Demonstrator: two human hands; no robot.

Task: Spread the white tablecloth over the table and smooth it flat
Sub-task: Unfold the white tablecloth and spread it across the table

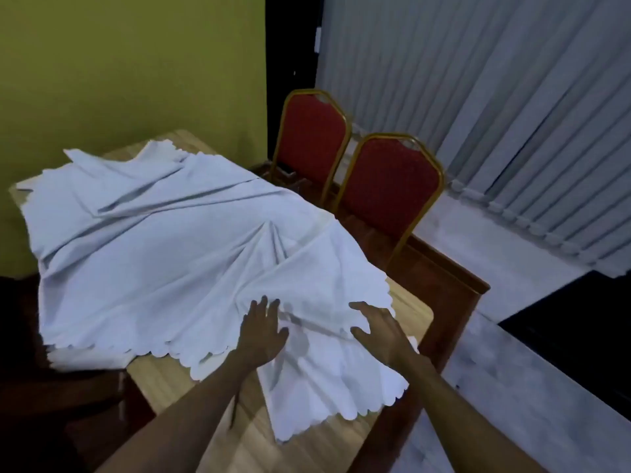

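While both the left hand (263, 331) and right hand (377, 331) lie flat with fingers wide on the rumpled, scallop-edged white cotton tablecloth (153, 240), holding nothing, smoothing is under way; judged next: push ahead toward the ridges beyond the fingertips.

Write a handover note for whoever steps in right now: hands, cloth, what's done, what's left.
Left hand: open, fingers straight, resting flat on the tablecloth near its front edge.
Right hand: open, at the cloth's raised fold by the right front corner; whether it touches the cloth is hard to tell.
Cloth: lies over most of the table, crooked, with big folds and wrinkles. One scalloped flap lies loose on the front of the top.
Done: cloth unfolded and laid on the table.
Left: bare wood shows at the front, the right front corner and the far left edge. Pull it square, then smooth out the folds.
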